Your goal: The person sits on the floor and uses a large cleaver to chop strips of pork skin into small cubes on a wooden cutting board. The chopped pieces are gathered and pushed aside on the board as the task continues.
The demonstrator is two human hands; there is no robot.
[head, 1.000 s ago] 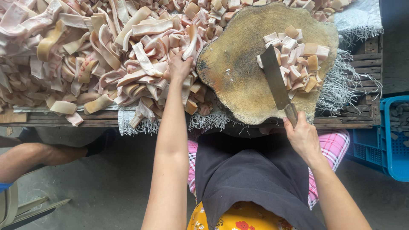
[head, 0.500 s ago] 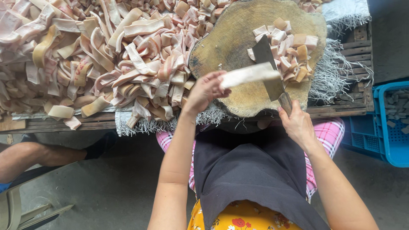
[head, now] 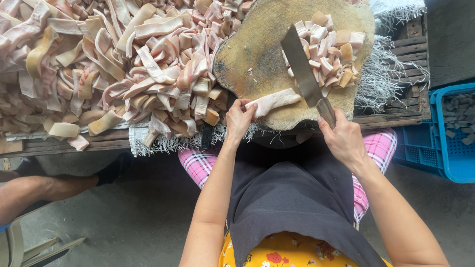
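A heap of strips [head: 109, 74] fills the upper left. At centre the left hand [head: 239, 120] pinches one strip [head: 273, 102] flat on the block [head: 257, 59]. The right hand [head: 342, 140] grips the cleaver [head: 303, 74], beside cut pieces [head: 329, 54]. A blue crate [head: 452, 133] sits far right.

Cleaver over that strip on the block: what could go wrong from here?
1. The left hand pinches the pale strip close to the cleaver; a chop could catch the fingers.
2. The strip lies at the wooden block edge and may slide off.
3. The cut pieces crowd the blade's far side and could scatter.
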